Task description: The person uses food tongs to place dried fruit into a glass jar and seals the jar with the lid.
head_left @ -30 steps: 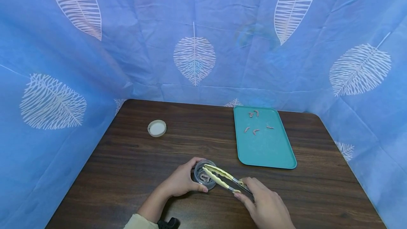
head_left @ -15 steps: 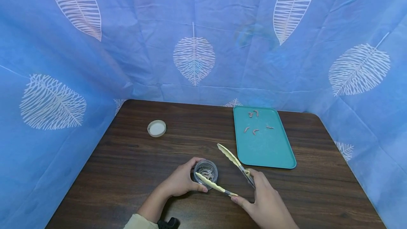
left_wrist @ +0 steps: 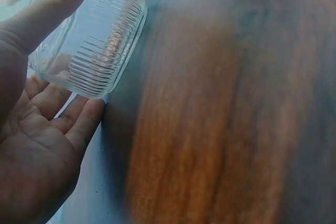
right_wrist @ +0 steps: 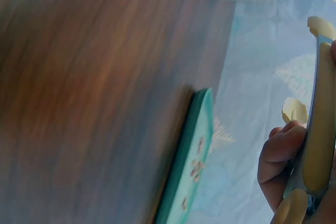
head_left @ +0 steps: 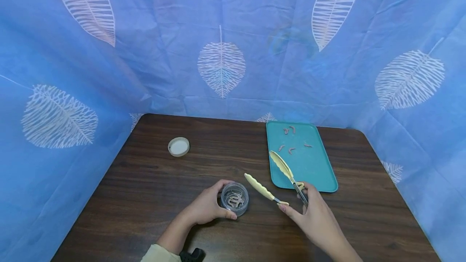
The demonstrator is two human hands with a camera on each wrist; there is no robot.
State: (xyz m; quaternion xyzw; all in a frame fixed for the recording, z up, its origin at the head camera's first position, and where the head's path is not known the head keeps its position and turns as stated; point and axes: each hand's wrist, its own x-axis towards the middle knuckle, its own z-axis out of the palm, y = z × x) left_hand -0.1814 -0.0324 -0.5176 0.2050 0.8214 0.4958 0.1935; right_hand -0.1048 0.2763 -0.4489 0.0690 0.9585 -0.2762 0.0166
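My left hand (head_left: 208, 204) holds a clear round jar (head_left: 244, 208) on the table, its thumb and fingers curved around the side. Pale worm-like pieces (head_left: 234, 201) lie inside it. In the left wrist view, the jar (left_wrist: 89, 61) shows fine ribs around its lower wall. My right hand (head_left: 316, 217) grips a pair of tongs (head_left: 261, 188) with pale yellow tips and metal arms. The tips are spread wide with nothing between them; one is right of the jar, the other overlaps the teal tray's left edge.
On the right stands the teal tray (head_left: 316, 169), with several small pinkish worm-like pieces (head_left: 291, 151) toward its far side. A round lid (head_left: 178, 147) lies at the back left of the dark wooden table (head_left: 145, 185). Blue leaf-print cloth (head_left: 156, 51) hangs behind.
The tongs' tips spread apart over the jar, then moved right with my right hand, away from it. My left hand and the jar have stayed in place.
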